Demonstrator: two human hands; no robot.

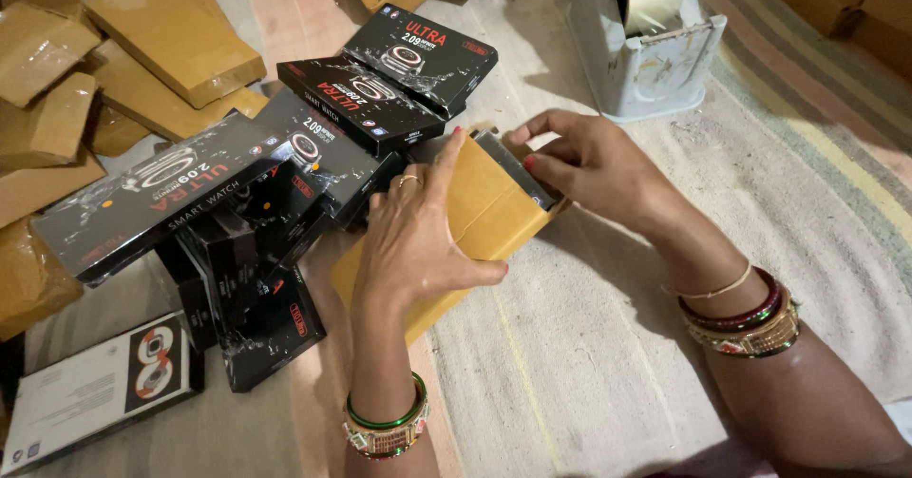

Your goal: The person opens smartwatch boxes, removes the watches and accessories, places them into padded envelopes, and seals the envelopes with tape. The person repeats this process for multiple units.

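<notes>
While my left hand (418, 240) presses flat on the brown envelope (480, 217), fingers together, my right hand (594, 164) at three o'clock pinches the black box (513, 164) in its mouth; more black boxes (285, 174) lie at nine o'clock.

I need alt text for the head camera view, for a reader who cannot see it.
Left hand holds a brown envelope on the mat while the right hand pushes a black box into its open end. More black boxes lie left.

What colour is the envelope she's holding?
Mustard-yellow brown envelope, plain paper; clearest in the head view.
</notes>
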